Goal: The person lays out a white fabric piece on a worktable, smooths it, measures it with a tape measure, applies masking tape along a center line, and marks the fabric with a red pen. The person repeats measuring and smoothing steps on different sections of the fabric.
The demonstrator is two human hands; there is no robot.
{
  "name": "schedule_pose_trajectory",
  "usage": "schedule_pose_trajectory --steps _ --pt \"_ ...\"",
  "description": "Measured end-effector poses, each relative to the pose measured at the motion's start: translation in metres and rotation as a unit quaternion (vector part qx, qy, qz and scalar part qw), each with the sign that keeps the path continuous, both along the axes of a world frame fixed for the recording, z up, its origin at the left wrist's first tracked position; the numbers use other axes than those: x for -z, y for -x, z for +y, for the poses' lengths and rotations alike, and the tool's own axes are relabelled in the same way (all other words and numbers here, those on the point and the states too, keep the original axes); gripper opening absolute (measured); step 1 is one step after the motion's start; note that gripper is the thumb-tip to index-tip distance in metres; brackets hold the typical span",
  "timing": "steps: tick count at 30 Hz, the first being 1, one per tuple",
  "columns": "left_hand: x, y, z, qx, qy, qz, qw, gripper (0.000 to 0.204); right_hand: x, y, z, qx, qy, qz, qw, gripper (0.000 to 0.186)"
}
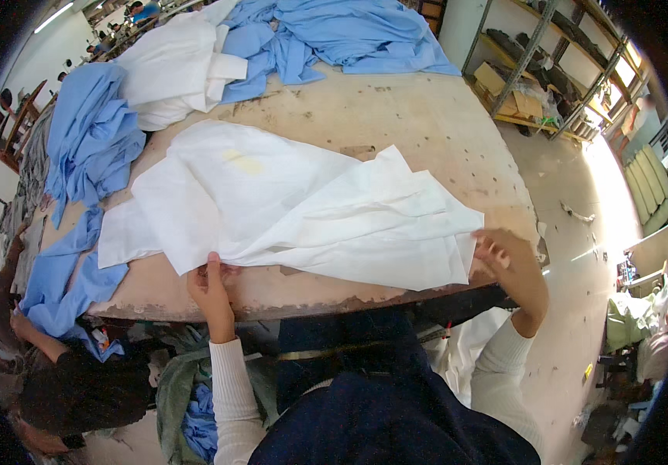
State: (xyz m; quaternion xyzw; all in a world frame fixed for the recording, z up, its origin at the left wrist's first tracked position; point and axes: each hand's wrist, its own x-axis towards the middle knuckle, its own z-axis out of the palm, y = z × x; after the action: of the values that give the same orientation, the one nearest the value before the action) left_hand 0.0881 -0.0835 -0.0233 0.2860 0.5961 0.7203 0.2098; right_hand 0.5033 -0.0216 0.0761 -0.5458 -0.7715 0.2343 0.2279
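A white cloth, layered and creased like a garment, lies spread across the near part of the table, with a pale yellow patch on its upper left. At its near edge, my left hand pinches the cloth, thumb on top and fingers underneath. My right hand is at the cloth's right end, fingers loosely bent and apart, the fingertips beside or touching its edge. Whether any cloth lies between those fingers is hard to see.
Blue cloth and white cloth are heaped along the table's far side. More blue cloth hangs over the left edge. A person in dark clothing is at lower left. Metal shelves stand beyond the worn wooden table.
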Motion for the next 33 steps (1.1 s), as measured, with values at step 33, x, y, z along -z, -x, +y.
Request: schedule_pose_trajectory --steps 33 --pt "0.004 -0.005 -0.003 -0.04 -0.025 -0.025 0.999 0.018 -0.042 0.088 0.165 -0.196 -0.414 0.148 0.877 0.008"
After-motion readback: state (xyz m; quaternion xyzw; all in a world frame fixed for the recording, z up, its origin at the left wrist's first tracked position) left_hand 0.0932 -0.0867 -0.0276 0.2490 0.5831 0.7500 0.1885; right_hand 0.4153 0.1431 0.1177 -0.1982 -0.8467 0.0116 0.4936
